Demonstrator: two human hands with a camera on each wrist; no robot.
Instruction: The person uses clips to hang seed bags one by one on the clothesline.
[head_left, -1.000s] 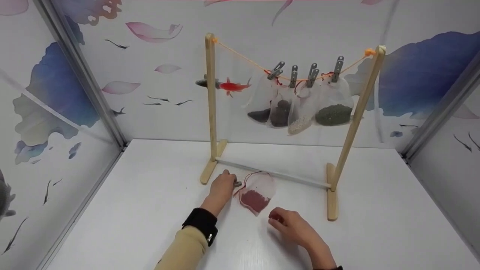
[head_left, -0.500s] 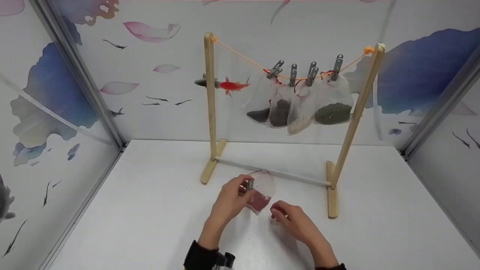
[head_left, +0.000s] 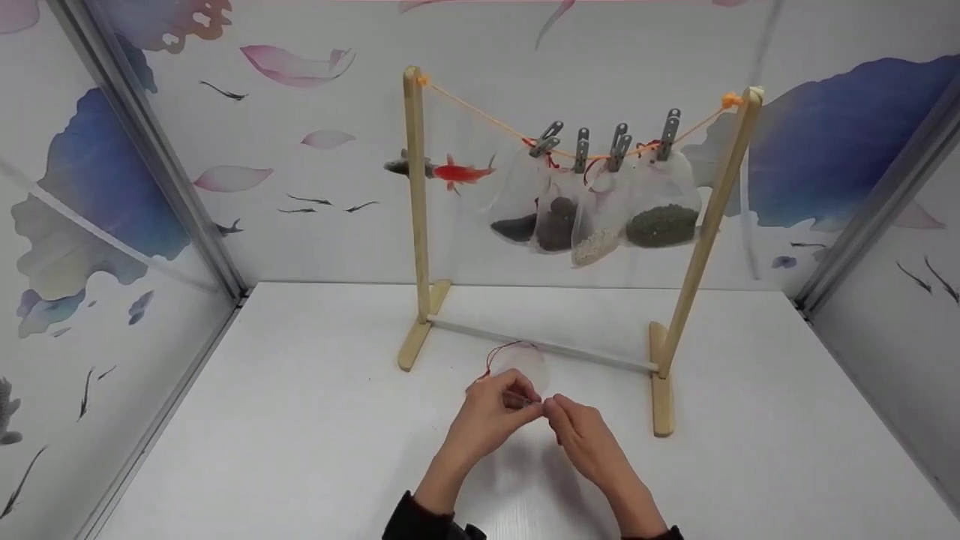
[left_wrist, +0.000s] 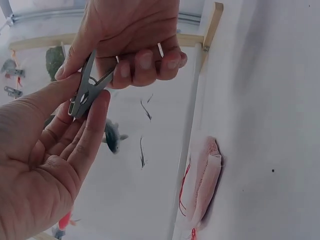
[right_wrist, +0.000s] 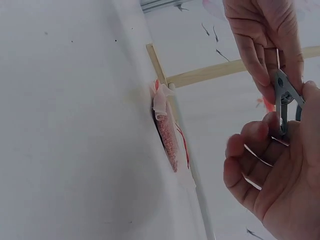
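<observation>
My left hand [head_left: 491, 416] pinches a grey metal clothespin [left_wrist: 84, 100] between thumb and fingers by its jaw end. The right hand [head_left: 589, 442] meets it from the other side, its thumb and index finger on the spread handles, while its remaining fingers curl loosely. Beneath the hands, a small mesh drawstring bag [head_left: 525, 361] with a red cord lies on the table, partly covered by the left hand in the head view. Reddish contents show through the bag [right_wrist: 167, 132] in the right wrist view.
Behind the hands stands a wooden frame [head_left: 416, 202] with a pale crossbar [head_left: 540, 346] low down. From its sagging orange string [head_left: 480, 114], several grey clothespins hold mesh bags [head_left: 660, 225] with dark, pale and green contents. Patterned walls enclose the white table [head_left: 315, 405].
The left hand has brought the clothespin rightward from beside the bag to the right hand, passing over the bag. The right hand has shifted slightly and now meets the clothespin.
</observation>
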